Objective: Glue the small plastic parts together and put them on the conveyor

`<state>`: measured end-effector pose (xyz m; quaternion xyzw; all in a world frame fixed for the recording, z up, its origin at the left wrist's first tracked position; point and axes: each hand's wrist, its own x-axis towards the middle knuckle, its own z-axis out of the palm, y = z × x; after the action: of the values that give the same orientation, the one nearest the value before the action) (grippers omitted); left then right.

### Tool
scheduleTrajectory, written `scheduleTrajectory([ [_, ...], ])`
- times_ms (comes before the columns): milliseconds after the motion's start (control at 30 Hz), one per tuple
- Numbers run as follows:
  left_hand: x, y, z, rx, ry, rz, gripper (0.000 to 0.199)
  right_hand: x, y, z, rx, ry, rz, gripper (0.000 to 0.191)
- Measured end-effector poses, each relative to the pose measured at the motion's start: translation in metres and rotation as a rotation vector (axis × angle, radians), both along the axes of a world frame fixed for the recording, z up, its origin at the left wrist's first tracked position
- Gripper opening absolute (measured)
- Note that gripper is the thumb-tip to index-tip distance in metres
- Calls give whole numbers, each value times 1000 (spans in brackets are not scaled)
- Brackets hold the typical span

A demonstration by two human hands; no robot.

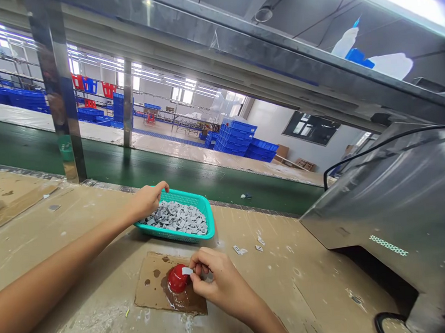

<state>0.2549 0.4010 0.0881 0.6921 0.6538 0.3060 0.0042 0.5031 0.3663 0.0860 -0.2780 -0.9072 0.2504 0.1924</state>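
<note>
My left hand [149,200] is at the left rim of a green plastic basket [209,218] full of small grey pieces [182,218]; its fingers are bent, and what they hold, if anything, is hidden. Nearer to me, my right hand [214,280] pinches a small whitish piece [187,271] between thumb and fingers. That piece is over the side of a red dome-shaped object [177,280], which sits on a wet, stained cardboard sheet [149,291].
Several loose grey pieces [259,247] lie right of the basket. Behind it runs a green conveyor belt [162,167]. A metal post [62,96] stands at the left, a metal machine housing [390,196] at the right. A shelf beam [214,36] crosses overhead.
</note>
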Motion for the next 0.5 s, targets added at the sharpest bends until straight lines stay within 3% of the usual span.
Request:
scheduleTrajectory([
  [500, -3, 2, 0, 35, -106, 15, 33, 0, -4, 5, 40, -13, -18, 14],
])
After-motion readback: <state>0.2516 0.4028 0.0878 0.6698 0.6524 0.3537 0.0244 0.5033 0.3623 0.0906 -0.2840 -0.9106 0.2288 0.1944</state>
